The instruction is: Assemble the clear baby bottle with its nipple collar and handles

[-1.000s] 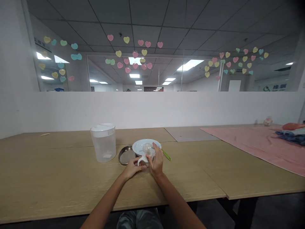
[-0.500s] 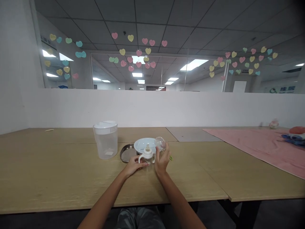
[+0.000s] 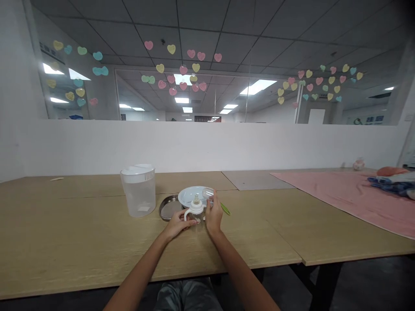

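A clear baby bottle with a white collar, side handles and a bare teat stands upright on the table in front of me. My left hand is closed around its lower left side, below the handle. My right hand grips a clear dome-shaped bottle cap, tilted beside the teat and apart from it. Behind the bottle is a pale blue-white bowl, partly covered by the cap and the bottle. A shallow metal tray lies just beyond my left hand.
To the left stands a translucent plastic pitcher with a lid. A green handle sticks out right of my right hand. A pink cloth covers the table's right part, with blue and orange items on it.
My right hand has turned the cap from a round, end-on view to lying sideways, nearer the teat. The green handle shows more. My view has shifted slightly right.
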A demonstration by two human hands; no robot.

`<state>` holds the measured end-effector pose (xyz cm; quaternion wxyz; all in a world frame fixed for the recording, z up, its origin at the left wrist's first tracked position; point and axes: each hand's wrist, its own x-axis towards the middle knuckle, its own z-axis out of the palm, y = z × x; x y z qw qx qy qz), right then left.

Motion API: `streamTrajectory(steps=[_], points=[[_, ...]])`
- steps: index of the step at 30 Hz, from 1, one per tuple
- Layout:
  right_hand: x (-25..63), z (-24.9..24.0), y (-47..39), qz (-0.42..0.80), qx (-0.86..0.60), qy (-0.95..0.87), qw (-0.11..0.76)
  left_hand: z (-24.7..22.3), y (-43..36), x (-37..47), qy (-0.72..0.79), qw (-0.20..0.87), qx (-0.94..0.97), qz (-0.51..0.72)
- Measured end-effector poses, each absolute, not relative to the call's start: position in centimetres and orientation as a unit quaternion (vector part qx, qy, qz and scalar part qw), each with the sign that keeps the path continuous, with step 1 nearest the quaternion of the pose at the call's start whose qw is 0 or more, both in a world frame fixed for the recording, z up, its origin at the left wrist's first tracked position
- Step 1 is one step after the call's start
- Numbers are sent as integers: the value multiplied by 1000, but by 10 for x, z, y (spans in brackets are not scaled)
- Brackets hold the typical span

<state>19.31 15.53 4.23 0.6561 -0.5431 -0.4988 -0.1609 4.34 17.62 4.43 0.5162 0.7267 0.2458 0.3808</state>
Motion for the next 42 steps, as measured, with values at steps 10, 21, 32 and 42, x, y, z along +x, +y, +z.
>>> streamTrajectory(steps=[10,21,32,42], points=[[193,37,161,-140,-514,-517,671,41,184,46,263,566,659,419],[195,34,161,-188,-575,-521,602,38,186,45,296,550,647,438],[194,34,160,-162,-642,-521,539,46,176,42,317,535,673,401],[189,39,153,-179,-573,-526,602,48,174,43,330,528,680,388]])
